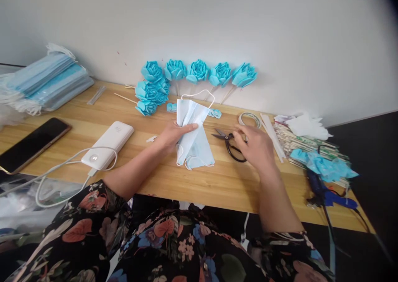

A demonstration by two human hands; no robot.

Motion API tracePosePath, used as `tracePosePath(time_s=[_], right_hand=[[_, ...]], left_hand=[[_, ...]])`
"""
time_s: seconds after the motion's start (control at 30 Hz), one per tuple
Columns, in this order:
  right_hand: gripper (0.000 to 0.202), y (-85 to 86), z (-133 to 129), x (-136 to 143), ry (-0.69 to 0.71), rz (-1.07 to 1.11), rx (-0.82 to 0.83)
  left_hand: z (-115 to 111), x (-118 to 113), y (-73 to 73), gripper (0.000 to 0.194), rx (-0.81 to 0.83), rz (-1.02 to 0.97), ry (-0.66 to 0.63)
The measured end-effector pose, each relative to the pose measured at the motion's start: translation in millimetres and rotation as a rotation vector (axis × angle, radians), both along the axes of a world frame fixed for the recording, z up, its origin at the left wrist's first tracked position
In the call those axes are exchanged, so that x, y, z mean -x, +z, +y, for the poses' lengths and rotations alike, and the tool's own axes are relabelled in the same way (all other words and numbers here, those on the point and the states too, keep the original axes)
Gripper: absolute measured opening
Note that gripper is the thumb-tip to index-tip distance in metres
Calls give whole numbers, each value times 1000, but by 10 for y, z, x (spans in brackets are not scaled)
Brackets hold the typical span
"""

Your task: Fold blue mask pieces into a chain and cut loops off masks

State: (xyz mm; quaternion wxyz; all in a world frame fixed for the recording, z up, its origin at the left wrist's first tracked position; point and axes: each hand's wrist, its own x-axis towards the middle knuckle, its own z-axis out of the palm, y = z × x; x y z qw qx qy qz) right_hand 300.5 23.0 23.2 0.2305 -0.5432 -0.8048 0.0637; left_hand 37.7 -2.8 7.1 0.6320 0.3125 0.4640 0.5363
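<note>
My left hand (174,136) grips two light blue face masks (192,126), its thumb across their front; the masks fan apart downward and white ear loops stick out at top and bottom. Black-handled scissors (231,145) lie on the wooden table, blades pointing left. Over their handle is my right hand (255,145), fingers bent at the near handle loop; whether they hold it is unclear. Behind the masks, a strip of small blue pieces (214,113) is partly hidden.
Blue mask-material flowers on sticks (198,71) stand along the wall. Stacked masks (51,81), a phone (34,144) and a white power bank (107,145) with cable are left. Tape (249,119), white strips (272,137), bundled sticks and a blue glue gun (331,197) are right.
</note>
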Motion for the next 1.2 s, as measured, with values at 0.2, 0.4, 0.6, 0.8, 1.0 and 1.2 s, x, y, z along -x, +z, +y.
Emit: tracePosePath(time_s=[0.2,0.4,0.6,0.8,1.0,1.2], right_hand=[[34,117,-213,781,349,431,447],[41,-83,-153,986,232,625,403],[38,-172,-217,951,276,681,502],[30,-217,-189,935,216,786,491],[35,-239,-188,903,230,712,393],[32,-220,-205,906,228,698,349]], left_hand=[[-98,-132,33,38,-56,-39,58],[-78,-129,20,36,-118,-50,77],[-58,-66,37,35,-136,42,77],[-62,-76,38,34,-163,72,116],[-76,-99,54,34,-156,68,91],[-85,-103,57,29,-172,90,74]])
